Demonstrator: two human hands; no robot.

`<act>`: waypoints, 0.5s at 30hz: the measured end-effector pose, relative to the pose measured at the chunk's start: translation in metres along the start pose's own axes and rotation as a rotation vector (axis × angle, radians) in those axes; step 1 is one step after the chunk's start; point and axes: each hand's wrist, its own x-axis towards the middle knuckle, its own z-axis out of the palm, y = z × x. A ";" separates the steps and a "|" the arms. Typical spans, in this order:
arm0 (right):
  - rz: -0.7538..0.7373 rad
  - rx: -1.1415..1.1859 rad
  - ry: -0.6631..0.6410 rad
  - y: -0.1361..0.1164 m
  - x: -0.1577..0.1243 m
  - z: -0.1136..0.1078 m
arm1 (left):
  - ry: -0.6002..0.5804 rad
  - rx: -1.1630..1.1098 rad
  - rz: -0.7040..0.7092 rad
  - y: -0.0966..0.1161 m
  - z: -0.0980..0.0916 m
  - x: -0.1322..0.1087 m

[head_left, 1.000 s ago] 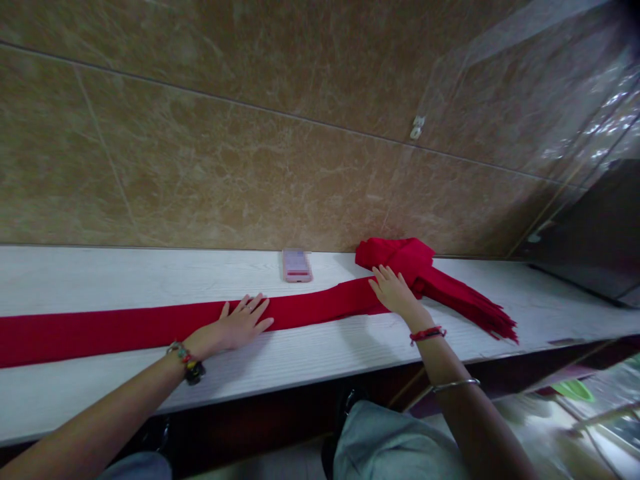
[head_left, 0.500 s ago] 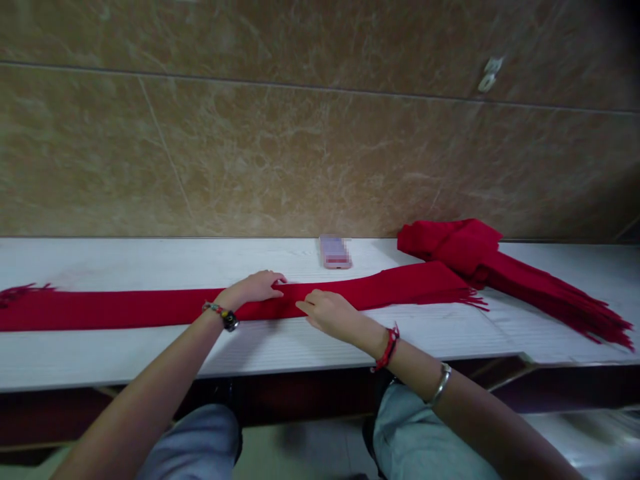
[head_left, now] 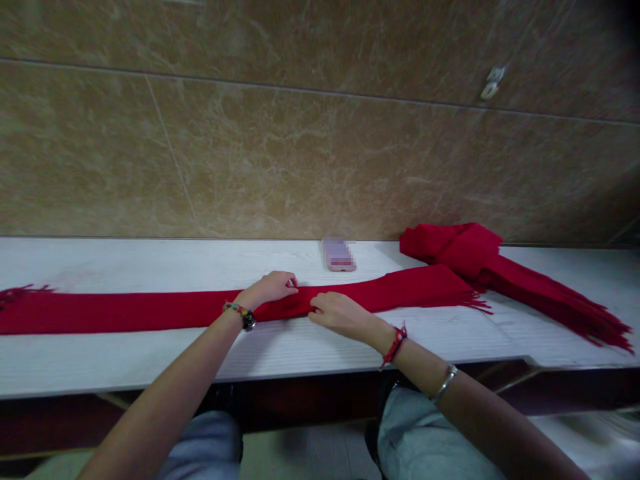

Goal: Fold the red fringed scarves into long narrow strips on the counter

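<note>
A long red scarf [head_left: 150, 312] with fringed ends lies stretched in a narrow band across the white table. My left hand [head_left: 273, 287] pinches its far edge near the middle, fingers bent and thumb against the cloth. Just to the right, my right hand [head_left: 340, 313] grips the near edge, with fingertips curled on the fabric. Between the two hands the cloth is slightly raised. A second red scarf [head_left: 453, 247], bunched at one end, rests at the right, and its fringed tail points toward the table's right front.
A phone [head_left: 339, 255] lies on the white table [head_left: 125, 363] behind the scarf. Beyond the table rises a brown marbled tile wall [head_left: 280, 160] with a small white fitting [head_left: 493, 83]. The table's front edge runs just above my knees.
My left hand has slid a little to the right along the scarf, closer to my right hand. The fingers of my right hand have closed on the near edge.
</note>
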 end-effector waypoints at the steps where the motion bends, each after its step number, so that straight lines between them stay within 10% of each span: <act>1: 0.019 -0.012 0.010 -0.001 0.000 0.000 | -0.007 -0.010 0.002 0.001 0.000 0.003; 15: 0.221 -0.047 0.079 -0.009 0.003 -0.004 | -0.276 -0.239 0.078 0.000 -0.016 0.039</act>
